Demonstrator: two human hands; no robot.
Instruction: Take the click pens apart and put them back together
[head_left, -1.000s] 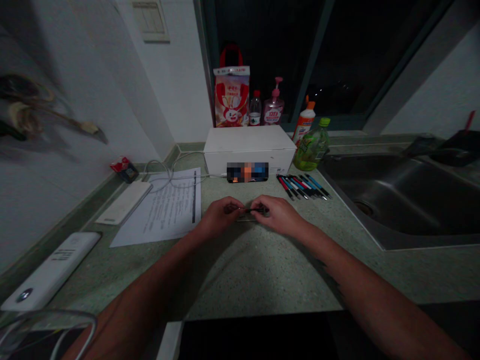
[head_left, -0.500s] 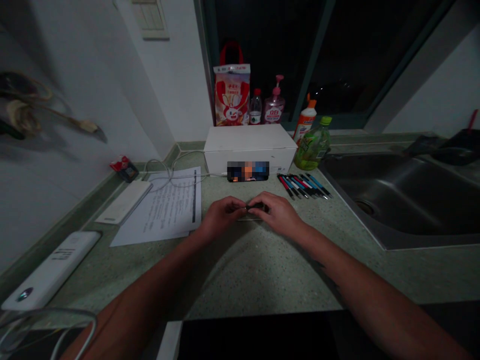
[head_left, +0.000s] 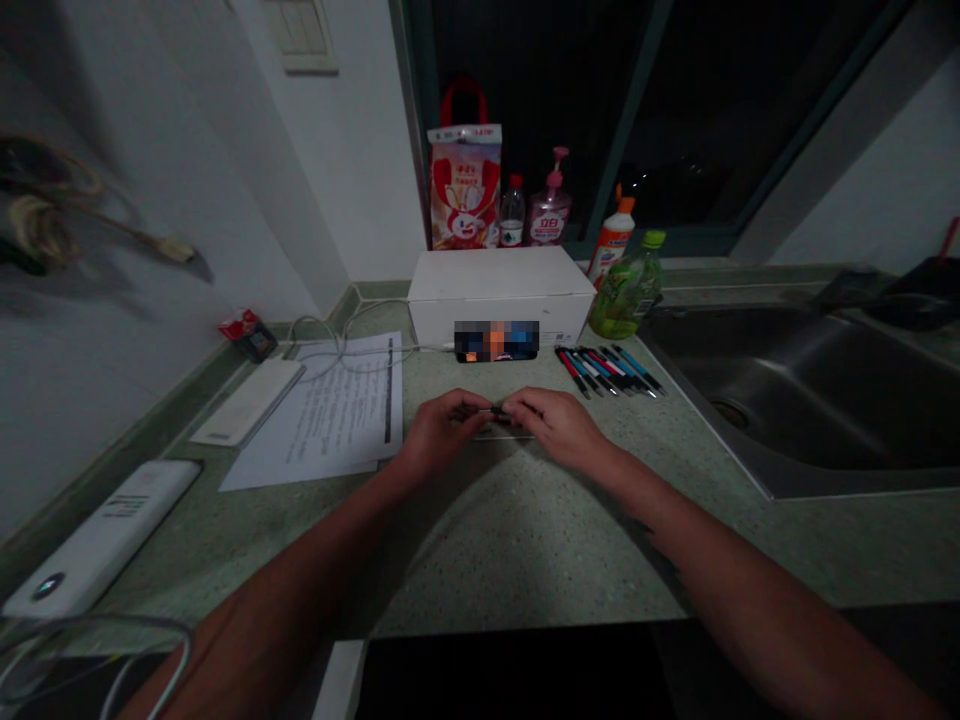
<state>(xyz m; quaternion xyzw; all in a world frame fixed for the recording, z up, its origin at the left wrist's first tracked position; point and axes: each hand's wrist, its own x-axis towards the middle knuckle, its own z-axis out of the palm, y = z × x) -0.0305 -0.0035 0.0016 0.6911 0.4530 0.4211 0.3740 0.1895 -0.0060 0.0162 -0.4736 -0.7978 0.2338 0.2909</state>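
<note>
My left hand (head_left: pixel 441 432) and my right hand (head_left: pixel 556 424) meet above the counter, both closed in a fingertip pinch. Between them is a short, thin black pen (head_left: pixel 498 411), or part of one; the fingers cover most of it and its details are too small to make out. Just below the fingers, a pale thin edge (head_left: pixel 506 437) lies on the counter, partly hidden. To the right of my right hand, several pens (head_left: pixel 609 371) in black, red, blue and white lie side by side.
A phone (head_left: pixel 496 342) leans against a white box (head_left: pixel 501 275). Printed sheets (head_left: pixel 341 420) and white slabs (head_left: pixel 251 400) lie left, near a cable (head_left: pixel 341 345). Bottles (head_left: pixel 628 290) stand behind the pens, with a steel sink (head_left: pixel 825 390) at the right.
My right hand's fingertips have shifted left along the black pen, closer to my left hand. My left hand stays nearly still, and the pens in the row have not moved.
</note>
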